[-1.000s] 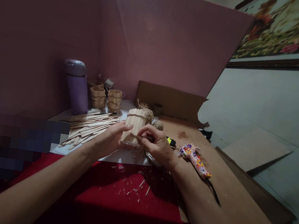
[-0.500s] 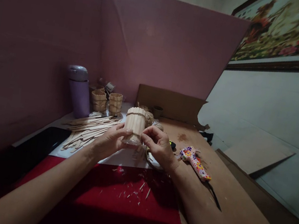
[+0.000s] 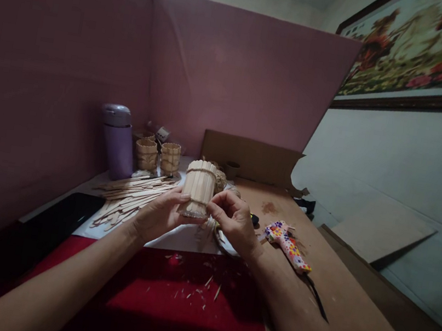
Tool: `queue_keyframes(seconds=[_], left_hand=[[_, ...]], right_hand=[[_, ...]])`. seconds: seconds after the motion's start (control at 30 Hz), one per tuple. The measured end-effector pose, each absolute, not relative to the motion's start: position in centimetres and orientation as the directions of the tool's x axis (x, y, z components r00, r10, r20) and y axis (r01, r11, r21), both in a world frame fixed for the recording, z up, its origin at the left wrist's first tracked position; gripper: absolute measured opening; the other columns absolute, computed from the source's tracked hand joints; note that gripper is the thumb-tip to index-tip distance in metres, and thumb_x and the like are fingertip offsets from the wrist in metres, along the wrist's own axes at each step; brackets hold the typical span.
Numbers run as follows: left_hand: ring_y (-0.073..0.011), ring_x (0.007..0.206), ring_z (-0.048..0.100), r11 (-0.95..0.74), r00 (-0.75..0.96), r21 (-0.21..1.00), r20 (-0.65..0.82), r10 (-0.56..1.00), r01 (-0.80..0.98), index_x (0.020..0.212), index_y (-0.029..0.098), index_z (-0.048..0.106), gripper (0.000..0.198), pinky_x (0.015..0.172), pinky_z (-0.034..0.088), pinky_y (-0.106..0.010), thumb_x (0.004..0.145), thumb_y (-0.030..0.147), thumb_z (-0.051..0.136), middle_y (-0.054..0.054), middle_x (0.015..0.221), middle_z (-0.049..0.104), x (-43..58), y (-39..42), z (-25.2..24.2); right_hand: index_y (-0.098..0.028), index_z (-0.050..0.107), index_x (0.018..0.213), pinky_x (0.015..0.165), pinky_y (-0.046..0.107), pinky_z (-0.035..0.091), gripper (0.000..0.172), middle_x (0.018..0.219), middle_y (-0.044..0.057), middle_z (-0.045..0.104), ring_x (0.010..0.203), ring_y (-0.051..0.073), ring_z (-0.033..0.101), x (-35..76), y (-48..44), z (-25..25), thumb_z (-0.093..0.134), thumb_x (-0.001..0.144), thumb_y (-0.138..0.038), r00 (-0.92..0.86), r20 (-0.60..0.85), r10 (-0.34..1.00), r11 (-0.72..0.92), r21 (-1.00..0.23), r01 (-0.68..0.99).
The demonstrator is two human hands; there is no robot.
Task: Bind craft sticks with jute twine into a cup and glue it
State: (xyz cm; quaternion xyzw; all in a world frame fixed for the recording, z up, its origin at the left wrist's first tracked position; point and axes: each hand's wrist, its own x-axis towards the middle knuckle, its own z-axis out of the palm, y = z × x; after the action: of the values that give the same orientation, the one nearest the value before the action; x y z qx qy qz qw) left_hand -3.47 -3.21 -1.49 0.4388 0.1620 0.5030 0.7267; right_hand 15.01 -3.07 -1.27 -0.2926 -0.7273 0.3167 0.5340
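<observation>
My left hand (image 3: 162,213) is wrapped round a cup made of upright craft sticks (image 3: 199,184), holding it slightly tilted above the table. Its thumb presses on the cup's left side and the fingers go underneath, partly hidden. One band of twine (image 3: 199,171) circles the cup near the top, and a second strand (image 3: 197,202) runs round its lower part. At the lower right edge of the cup, my right hand (image 3: 232,217) is closed in a pinch on the end of this lower twine; the fingertips mostly cover it.
Loose craft sticks (image 3: 133,196) lie to the left, before a purple flask (image 3: 118,147) and finished-looking stick cups (image 3: 170,159). Balls of twine (image 3: 221,179) sit behind the held cup. On the cardboard (image 3: 335,293) at right lies a flowered glue gun (image 3: 288,246). Wood scraps litter the red cloth (image 3: 169,290).
The camera view has tilted up a little, so everything sits lower in the picture. My left thumb has slid slightly left on the cup; the right hand keeps its pinch.
</observation>
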Motion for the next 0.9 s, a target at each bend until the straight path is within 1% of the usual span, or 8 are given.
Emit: queue_keyframes(seconds=[0.1,0.27,0.47,0.67,0.73,0.8,0.83,0.9], left_hand=[[-0.0241,0.097,0.064,0.085,0.440,0.817,0.217,0.871,-0.570,0.128,0.015,0.053,0.043,0.086,0.053,-0.045,0.085,0.016,0.054,-0.013,0.113,0.066,-3.4,-3.3,-1.4],[-0.0232,0.096,0.063,0.062,0.433,0.850,0.202,0.879,-0.523,0.118,0.013,0.059,0.034,0.084,0.054,-0.042,0.085,0.019,0.055,-0.015,0.115,0.065,-3.2,-3.6,-1.1],[-0.0222,0.090,0.065,0.036,0.414,0.862,0.206,0.887,-0.505,0.110,0.013,0.062,0.030,0.082,0.053,-0.040,0.081,0.023,0.060,-0.015,0.108,0.066,-2.9,-3.9,-0.8],[-0.0238,0.095,0.063,0.012,0.413,0.870,0.222,0.883,-0.494,0.110,0.013,0.063,0.030,0.083,0.053,-0.040,0.082,0.024,0.060,-0.014,0.109,0.067,-2.8,-3.8,-0.9],[-0.0237,0.095,0.063,0.006,0.404,0.874,0.219,0.888,-0.487,0.110,0.014,0.063,0.030,0.082,0.053,-0.039,0.082,0.024,0.060,-0.014,0.110,0.066,-2.8,-3.8,-0.9],[-0.0238,0.095,0.064,0.012,0.395,0.878,0.204,0.896,-0.479,0.110,0.013,0.063,0.030,0.082,0.053,-0.040,0.082,0.025,0.060,-0.014,0.111,0.066,-2.8,-3.8,-0.9],[-0.0236,0.094,0.064,0.017,0.390,0.878,0.196,0.900,-0.479,0.109,0.013,0.063,0.029,0.083,0.053,-0.041,0.083,0.025,0.060,-0.014,0.111,0.066,-2.8,-3.7,-0.9],[-0.0226,0.092,0.064,0.024,0.377,0.874,0.185,0.907,-0.486,0.107,0.014,0.064,0.027,0.083,0.053,-0.041,0.083,0.025,0.060,-0.013,0.109,0.067,-2.8,-3.7,-0.9]], right_hand=[[-0.018,0.057,0.076,0.055,0.023,0.037,0.020,0.067,-0.002,0.053,0.061,0.010,0.046,15.0,-3.0,-1.3,0.062,0.083,-0.036,-0.254,0.600,0.759,0.638,-0.763,0.105],[-0.018,0.056,0.076,0.055,0.023,0.035,0.020,0.066,-0.003,0.051,0.060,0.010,0.044,15.0,-3.0,-1.4,0.062,0.083,-0.036,-0.251,0.598,0.762,0.637,-0.762,0.120],[-0.018,0.054,0.074,0.053,0.023,0.034,0.021,0.065,-0.003,0.050,0.059,0.010,0.043,15.0,-3.1,-1.1,0.063,0.082,-0.036,-0.248,0.586,0.771,0.625,-0.771,0.121],[-0.018,0.055,0.075,0.054,0.022,0.035,0.020,0.066,-0.003,0.050,0.060,0.009,0.044,15.0,-2.6,-1.5,0.062,0.083,-0.035,-0.248,0.590,0.769,0.626,-0.774,0.098],[-0.018,0.057,0.078,0.052,0.022,0.034,0.018,0.064,-0.004,0.050,0.058,0.009,0.043,15.0,-2.5,-1.8,0.062,0.084,-0.034,-0.242,0.601,0.762,0.635,-0.767,0.095],[-0.019,0.061,0.088,0.051,0.022,0.034,0.013,0.063,-0.004,0.050,0.056,0.009,0.043,15.0,-2.4,-2.1,0.060,0.085,-0.032,-0.242,0.638,0.731,0.674,-0.730,0.111],[-0.020,0.064,0.094,0.052,0.023,0.036,0.013,0.065,-0.004,0.051,0.056,0.009,0.044,15.0,-2.4,-2.2,0.059,0.086,-0.029,-0.248,0.669,0.700,0.709,-0.693,0.132],[-0.022,0.066,0.108,0.059,0.025,0.041,0.022,0.072,-0.001,0.057,0.063,0.011,0.050,15.3,-2.5,-2.3,0.054,0.089,-0.024,-0.289,0.735,0.613,0.789,-0.582,0.196]])
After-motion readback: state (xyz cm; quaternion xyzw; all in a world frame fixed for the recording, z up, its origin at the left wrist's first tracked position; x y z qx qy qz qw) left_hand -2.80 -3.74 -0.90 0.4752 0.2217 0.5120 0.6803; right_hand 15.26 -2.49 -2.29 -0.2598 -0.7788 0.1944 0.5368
